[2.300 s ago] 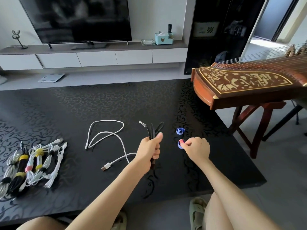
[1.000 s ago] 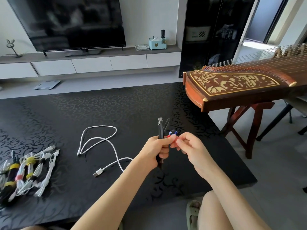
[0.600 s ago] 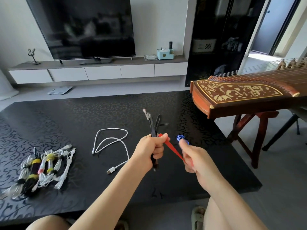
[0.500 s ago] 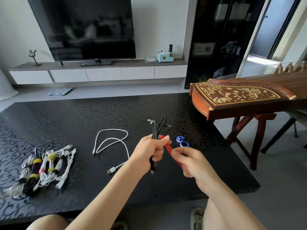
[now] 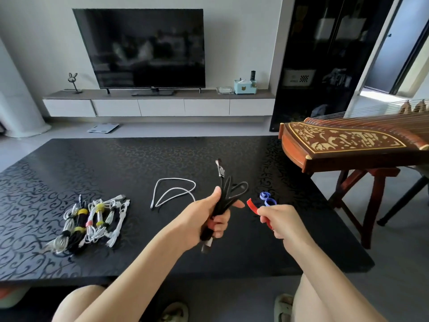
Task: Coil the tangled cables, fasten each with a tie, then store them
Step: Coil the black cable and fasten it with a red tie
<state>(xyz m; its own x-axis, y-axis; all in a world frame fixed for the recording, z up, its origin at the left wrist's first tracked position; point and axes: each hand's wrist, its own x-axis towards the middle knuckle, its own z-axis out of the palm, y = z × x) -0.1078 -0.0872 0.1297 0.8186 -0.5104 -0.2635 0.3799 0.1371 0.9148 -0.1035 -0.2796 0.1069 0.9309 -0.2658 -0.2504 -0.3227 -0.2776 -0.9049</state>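
Observation:
My left hand [image 5: 204, 219] grips a folded black cable [image 5: 226, 194] above the black table [image 5: 139, 163]; its loops and a silver plug stick up past my thumb. My right hand [image 5: 281, 220] pinches a red tie strip [image 5: 253, 206], whose free end points toward the cable with a small gap between them. Two rolled blue ties [image 5: 267, 199] lie on the table just beyond my right hand. A loose white cable [image 5: 173, 192] lies to the left of my left hand. Several coiled, tied cables [image 5: 90, 220] lie in a bundle pile at the left.
A wooden zither [image 5: 348, 145] on a stand sits close off the table's right edge. Beyond the table are a television [image 5: 141, 47] on a low white cabinet and a dark glass cabinet [image 5: 325, 56]. My knees and sandals show below the table's near edge.
My right hand picked a red tie off the table and unrolled it into a strip. The strip's end touched my left hand's grip, and has now come away to the right.

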